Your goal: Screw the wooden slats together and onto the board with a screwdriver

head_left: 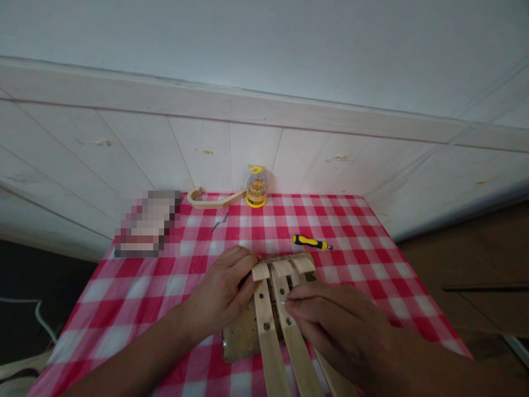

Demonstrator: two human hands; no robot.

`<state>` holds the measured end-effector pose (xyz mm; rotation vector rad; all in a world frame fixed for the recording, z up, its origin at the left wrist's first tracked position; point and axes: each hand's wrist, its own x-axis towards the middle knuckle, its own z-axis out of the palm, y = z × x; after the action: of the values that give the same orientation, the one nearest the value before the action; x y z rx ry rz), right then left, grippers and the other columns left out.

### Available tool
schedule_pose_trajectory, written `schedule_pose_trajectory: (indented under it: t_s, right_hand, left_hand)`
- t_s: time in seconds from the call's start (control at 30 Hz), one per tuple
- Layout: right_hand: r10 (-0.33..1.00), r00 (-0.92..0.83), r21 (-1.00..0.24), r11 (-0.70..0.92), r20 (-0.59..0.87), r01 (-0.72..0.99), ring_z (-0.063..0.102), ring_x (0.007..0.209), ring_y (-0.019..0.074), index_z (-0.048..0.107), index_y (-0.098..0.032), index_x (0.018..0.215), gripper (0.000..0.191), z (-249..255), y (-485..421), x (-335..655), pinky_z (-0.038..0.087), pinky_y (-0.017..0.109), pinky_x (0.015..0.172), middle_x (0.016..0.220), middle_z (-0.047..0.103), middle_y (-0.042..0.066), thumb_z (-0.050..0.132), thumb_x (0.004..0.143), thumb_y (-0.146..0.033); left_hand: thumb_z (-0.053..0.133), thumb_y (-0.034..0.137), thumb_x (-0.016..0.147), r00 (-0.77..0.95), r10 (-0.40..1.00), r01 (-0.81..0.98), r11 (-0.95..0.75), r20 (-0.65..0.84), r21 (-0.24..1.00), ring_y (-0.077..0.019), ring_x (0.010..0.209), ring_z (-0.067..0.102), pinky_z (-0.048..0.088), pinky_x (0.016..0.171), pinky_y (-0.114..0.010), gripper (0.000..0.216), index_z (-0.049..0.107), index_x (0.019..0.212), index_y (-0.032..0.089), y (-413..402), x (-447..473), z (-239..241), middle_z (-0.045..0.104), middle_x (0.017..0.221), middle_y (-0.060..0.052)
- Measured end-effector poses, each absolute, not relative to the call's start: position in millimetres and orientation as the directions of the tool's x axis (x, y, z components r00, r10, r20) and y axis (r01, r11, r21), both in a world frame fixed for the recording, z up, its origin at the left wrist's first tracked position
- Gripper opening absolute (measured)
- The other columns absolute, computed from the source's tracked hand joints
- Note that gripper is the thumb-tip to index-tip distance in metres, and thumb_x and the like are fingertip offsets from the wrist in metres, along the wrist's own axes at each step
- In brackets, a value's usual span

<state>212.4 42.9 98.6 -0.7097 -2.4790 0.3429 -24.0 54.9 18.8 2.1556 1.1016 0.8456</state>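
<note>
A brown board [239,336] lies on the table with three pale wooden hooks [270,353] across it, their curved ends at the far side. Screw heads sit in two of the hooks. My left hand [225,286] is closed around the board's far left edge, fingers against the left hook. Over the middle hook, my right hand [343,325] has its fingertips pinched together. Something small and shiny shows at those fingertips, too small to name. My right hand and forearm cover part of the right-hand hook.
A yellow-black screwdriver [312,242] lies beyond the board. Toward the wall stand a yellow bit holder [256,190] and another wooden hook [212,203]. Small metal tweezers-like pieces [219,222] and a blurred-out flat object [149,223] lie left on the checked tablecloth [198,253].
</note>
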Motion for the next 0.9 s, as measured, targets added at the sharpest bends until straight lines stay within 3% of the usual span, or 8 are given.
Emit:
schedule_pose_trajectory:
  t_s: [0.17,0.4,0.9]
  right_hand:
    - [0.518,-0.734,-0.327,0.853,0.438,0.407,0.076,0.081,0.0156,0.066,-0.012,0.102,0.031,97,48,209,0.066,0.024,0.074,0.089,0.079,0.009,0.035,0.106,-0.01]
    - [0.568,-0.687,-0.267,0.822,0.452,0.504,0.078,0.088,0.0159,0.069,-0.016,0.103,0.02,101,46,229,0.066,0.023,0.083,0.091,0.08,0.006,0.049,0.103,-0.014]
    - [0.567,-0.684,-0.272,0.823,0.459,0.499,0.079,0.085,0.0162,0.07,-0.015,0.104,0.02,100,44,230,0.067,0.022,0.081,0.089,0.081,0.006,0.05,0.102,-0.013]
  left_hand:
    - [0.043,0.02,0.102,0.458,0.849,0.49,-0.489,0.264,0.722,-0.0235,0.091,0.058,0.049,0.079,-0.039,0.014,0.057,0.1,0.017,57,-23,18,0.065,0.097,-0.009]
    - [0.043,0.019,0.1,0.466,0.843,0.485,-0.497,0.268,0.72,-0.0238,0.09,0.058,0.05,0.078,-0.039,0.013,0.056,0.1,0.017,58,-24,17,0.065,0.097,-0.01]
    - [0.043,0.02,0.1,0.463,0.838,0.498,-0.516,0.289,0.697,-0.0231,0.09,0.059,0.051,0.078,-0.038,0.013,0.056,0.1,0.019,57,-24,18,0.066,0.097,-0.009]
